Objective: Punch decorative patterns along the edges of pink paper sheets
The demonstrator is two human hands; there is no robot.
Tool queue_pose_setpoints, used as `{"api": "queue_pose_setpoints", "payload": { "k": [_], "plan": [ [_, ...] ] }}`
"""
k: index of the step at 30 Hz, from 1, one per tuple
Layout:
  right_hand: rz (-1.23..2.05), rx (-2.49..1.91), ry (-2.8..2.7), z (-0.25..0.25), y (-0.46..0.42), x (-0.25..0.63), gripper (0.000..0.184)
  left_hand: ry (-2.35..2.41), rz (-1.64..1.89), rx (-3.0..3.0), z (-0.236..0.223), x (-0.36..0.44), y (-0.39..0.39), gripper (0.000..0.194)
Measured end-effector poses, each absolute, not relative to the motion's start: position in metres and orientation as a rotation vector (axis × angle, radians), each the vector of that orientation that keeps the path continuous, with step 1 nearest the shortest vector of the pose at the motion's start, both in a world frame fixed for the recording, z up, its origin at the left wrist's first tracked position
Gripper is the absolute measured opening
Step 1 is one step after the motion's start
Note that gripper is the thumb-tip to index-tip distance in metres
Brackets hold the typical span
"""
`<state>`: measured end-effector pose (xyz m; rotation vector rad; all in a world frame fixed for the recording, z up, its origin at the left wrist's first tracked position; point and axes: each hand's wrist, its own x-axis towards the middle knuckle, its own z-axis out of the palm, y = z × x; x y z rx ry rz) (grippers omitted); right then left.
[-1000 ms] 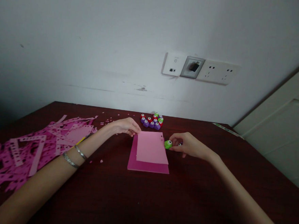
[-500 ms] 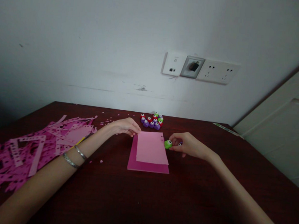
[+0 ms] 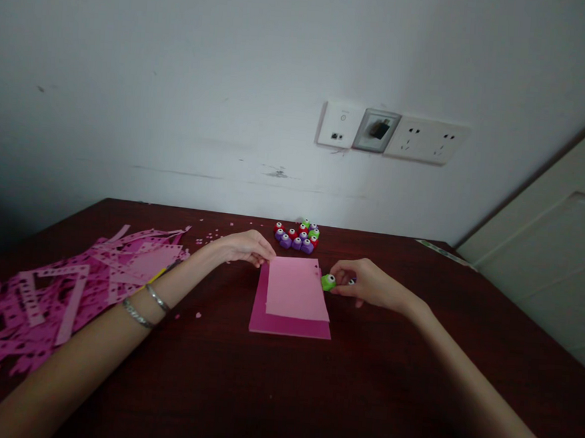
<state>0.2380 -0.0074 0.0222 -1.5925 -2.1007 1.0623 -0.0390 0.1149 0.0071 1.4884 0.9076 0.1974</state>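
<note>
A light pink sheet of paper (image 3: 297,289) lies over a darker pink stack of paper (image 3: 289,327). My left hand (image 3: 251,247) pinches the sheet at its far left corner. Near the far right corner, a few small dark holes show in the sheet. My right hand (image 3: 363,282) grips a green paper punch (image 3: 328,282) between thumb and fingers, right at the sheet's right edge; whether the paper sits inside its slot I cannot tell. A second punch, purple and white (image 3: 352,282), shows partly among the fingers of that hand, mostly hidden.
Red, purple and green punches (image 3: 297,243) cluster behind the paper, near the wall. Punched pink scraps (image 3: 62,289) pile up at the left, with a yellow pencil-like stick (image 3: 157,275) by my left forearm. Tiny paper bits (image 3: 198,315) are scattered about. A ruler-like strip (image 3: 445,254) lies far right.
</note>
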Motion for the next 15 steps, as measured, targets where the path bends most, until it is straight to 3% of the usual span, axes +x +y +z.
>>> {"api": "queue_pose_setpoints", "payload": {
  "k": [15],
  "plan": [
    [1.062,-1.579,-2.108,0.0215,-0.0073,0.2366,0.024,0.909,0.207,1.481,0.0074,-0.0377,0.1131,0.022]
  ]
}}
